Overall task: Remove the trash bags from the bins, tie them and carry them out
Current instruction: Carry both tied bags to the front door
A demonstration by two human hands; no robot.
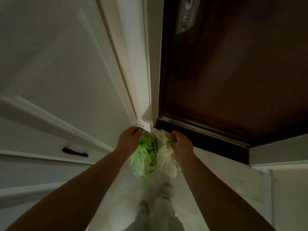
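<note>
- Two bare arms are reaching out low, over pale trouser legs (160,219) and the floor.
- Left hand (129,140) is gripping the bunched top of the green trash bag (144,160), which is hanging just beside the white trash bag (164,161).
- Right hand (181,147) is squeezing the white bag's twisted neck in a tight grip.
- Both bags are looking thin, crinkly and soft, so they could be tearing or slipping loose.
- Dark wooden door (233,72) is standing close in front, so the bags could be bumping or snagging on its edge.
</note>
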